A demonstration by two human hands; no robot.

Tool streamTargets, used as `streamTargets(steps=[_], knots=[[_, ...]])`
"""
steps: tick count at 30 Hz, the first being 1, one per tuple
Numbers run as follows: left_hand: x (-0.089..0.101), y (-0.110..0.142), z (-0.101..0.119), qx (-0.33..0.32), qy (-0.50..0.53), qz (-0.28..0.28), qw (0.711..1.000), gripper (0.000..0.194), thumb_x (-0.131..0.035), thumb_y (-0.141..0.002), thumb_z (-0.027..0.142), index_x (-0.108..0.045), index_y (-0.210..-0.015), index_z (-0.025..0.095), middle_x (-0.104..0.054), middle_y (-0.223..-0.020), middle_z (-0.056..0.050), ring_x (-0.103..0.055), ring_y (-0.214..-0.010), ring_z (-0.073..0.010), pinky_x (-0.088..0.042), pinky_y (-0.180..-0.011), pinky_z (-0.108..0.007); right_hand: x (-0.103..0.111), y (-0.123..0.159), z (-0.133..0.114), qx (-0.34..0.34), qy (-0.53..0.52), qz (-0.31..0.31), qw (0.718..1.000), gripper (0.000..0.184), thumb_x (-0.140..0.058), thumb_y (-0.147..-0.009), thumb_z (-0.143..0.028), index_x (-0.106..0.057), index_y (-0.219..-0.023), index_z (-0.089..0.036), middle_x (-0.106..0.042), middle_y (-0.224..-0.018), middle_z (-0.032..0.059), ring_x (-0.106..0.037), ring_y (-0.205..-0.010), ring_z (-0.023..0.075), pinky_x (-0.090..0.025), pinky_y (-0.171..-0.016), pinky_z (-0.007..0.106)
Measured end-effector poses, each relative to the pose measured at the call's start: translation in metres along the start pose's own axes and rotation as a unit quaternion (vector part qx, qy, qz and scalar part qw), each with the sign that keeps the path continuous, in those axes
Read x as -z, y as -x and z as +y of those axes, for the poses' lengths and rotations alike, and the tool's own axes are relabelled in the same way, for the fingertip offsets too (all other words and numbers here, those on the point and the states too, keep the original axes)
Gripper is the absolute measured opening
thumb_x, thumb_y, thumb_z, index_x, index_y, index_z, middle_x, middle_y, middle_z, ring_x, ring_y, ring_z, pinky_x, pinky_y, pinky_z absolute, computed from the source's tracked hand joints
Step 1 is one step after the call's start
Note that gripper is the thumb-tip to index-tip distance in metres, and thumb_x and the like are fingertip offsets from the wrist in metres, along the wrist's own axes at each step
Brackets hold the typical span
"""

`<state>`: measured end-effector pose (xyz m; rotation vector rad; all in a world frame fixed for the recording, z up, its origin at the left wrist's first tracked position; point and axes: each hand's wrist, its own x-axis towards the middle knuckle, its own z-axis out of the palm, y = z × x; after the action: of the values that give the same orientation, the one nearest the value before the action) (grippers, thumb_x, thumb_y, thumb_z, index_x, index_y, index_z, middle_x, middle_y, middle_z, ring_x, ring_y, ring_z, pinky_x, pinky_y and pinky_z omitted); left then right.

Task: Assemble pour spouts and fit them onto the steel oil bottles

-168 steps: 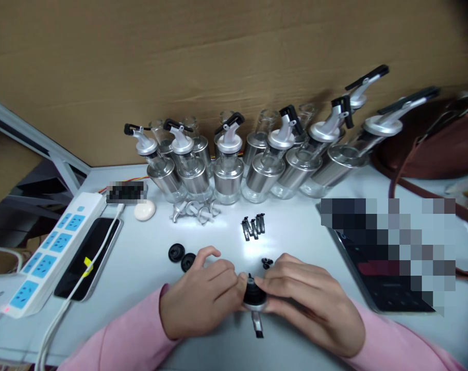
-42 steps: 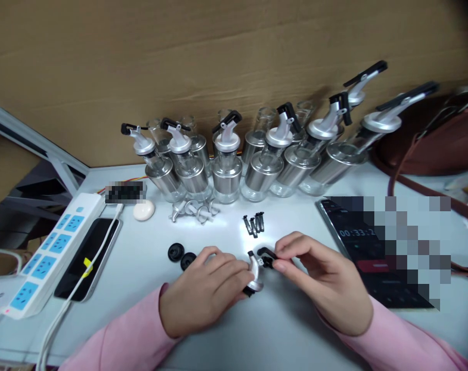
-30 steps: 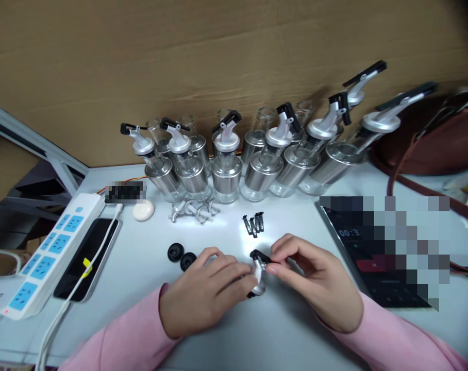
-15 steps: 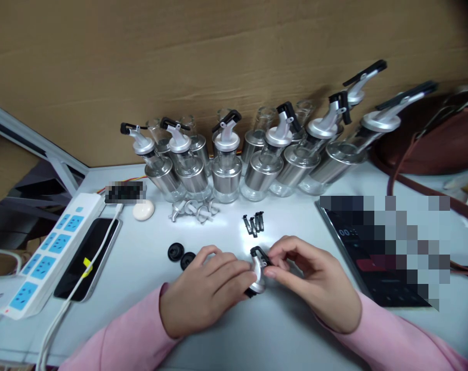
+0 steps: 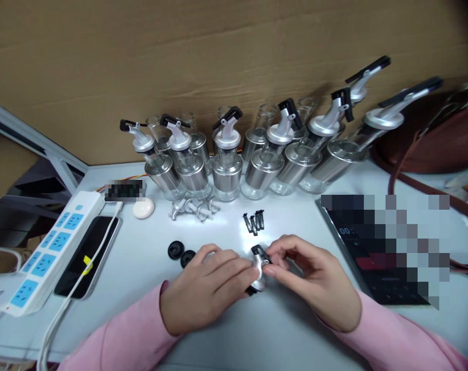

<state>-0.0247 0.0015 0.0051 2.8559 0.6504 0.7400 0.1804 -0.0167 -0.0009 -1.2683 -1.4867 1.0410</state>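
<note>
Left hand [image 5: 211,288] grasps the silver spout [image 5: 259,279] over the table [image 5: 234,335], nearer than the loose black pieces [image 5: 254,223], seemingly steadying it while the right hand [image 5: 317,281] pinches its black lever [image 5: 259,250], though their joint is partly hidden.

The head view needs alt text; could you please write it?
The left hand holds a silver pourer; the right hand pinches its black lever. On the table, steel-banded glass bottles stand behind silver spouts and black parts.
</note>
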Motion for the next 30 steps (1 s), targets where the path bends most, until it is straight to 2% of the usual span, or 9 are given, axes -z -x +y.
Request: streamTargets(steps=[12, 19, 25, 30], knots=[[-0.0001, -0.0011, -0.0016, -0.001, -0.002, -0.006, 1.000, 0.022, -0.036, -0.098, 0.021, -0.052, -0.110, 0.011, -0.067, -0.103, -0.005, -0.050, -0.097, -0.0165, -0.035, -0.083, -0.032, -0.0010, 0.0014, 0.0015, 0.006, -0.008, -0.004, 1.000, 0.014, -0.071, -0.071, -0.022, -0.064, -0.083, -0.018, -0.060, -0.062, -0.0006, -0.053, -0.054, 0.0093, -0.046, -0.051, 0.018], [-0.0002, -0.0012, -0.0008, 0.002, -0.004, -0.009, 1.000, 0.020, -0.037, -0.098, 0.022, -0.051, -0.109, 0.012, -0.066, -0.099, -0.004, -0.050, -0.096, -0.0170, -0.036, -0.083, -0.032, 0.0000, 0.0022, 0.0031, 0.030, -0.003, -0.009, 0.999, 0.022, -0.071, -0.072, -0.019, -0.067, -0.094, -0.022, -0.060, -0.064, -0.0027, -0.054, -0.056, 0.0081, -0.047, -0.055, 0.017], [-0.0023, 0.0017, -0.0010, 0.018, -0.013, -0.002, 1.000, 0.020, -0.036, -0.097, 0.022, -0.050, -0.110, 0.016, -0.062, -0.105, -0.007, -0.052, -0.099, -0.0186, -0.038, -0.084, -0.033, -0.0003, 0.0016, 0.0029, 0.028, -0.004, -0.010, 1.000, 0.022, -0.071, -0.072, -0.018, -0.067, -0.094, -0.023, -0.059, -0.063, -0.0037, -0.053, -0.056, 0.0073, -0.047, -0.055, 0.016], [-0.0035, 0.0024, -0.0008, 0.031, -0.032, -0.001, 0.999, 0.019, -0.035, -0.097, 0.023, -0.049, -0.108, 0.018, -0.053, -0.121, -0.013, -0.050, -0.109, -0.0209, -0.040, -0.085, -0.034, -0.0001, 0.0017, 0.0026, 0.025, -0.001, -0.014, 1.000, 0.022, -0.070, -0.073, -0.019, -0.067, -0.095, -0.022, -0.058, -0.062, -0.0037, -0.053, -0.056, 0.0075, -0.047, -0.055, 0.017]])
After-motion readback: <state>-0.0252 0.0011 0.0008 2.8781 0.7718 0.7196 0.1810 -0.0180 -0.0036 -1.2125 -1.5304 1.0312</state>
